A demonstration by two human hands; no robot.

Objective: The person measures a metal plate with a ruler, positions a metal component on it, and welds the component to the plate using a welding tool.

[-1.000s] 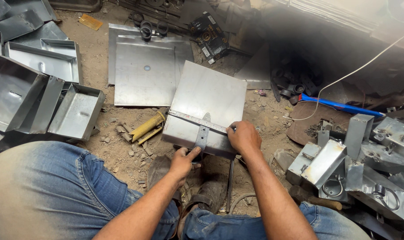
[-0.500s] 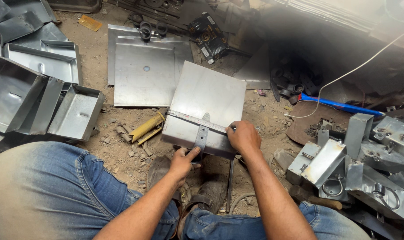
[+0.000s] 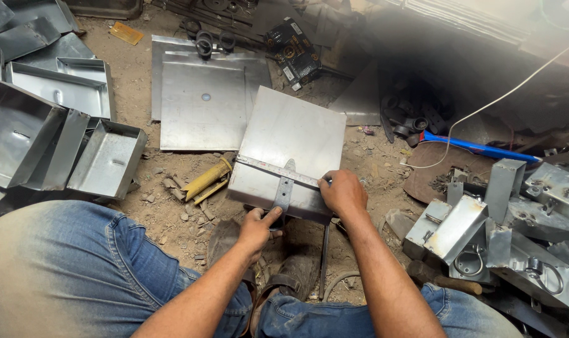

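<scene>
Steel is what I am marking: a square grey steel sheet [image 3: 291, 141] lying on the dirt floor [image 3: 172, 206]. My left hand [image 3: 257, 227] presses the metal try square [image 3: 283, 188] against its near edge; my right hand [image 3: 342, 191] pins the blade's end. A scribed line seems due.

Soft, even daylight lit the scene; sharp focus nearby, a hazy grey smear blurred the far right.
</scene>
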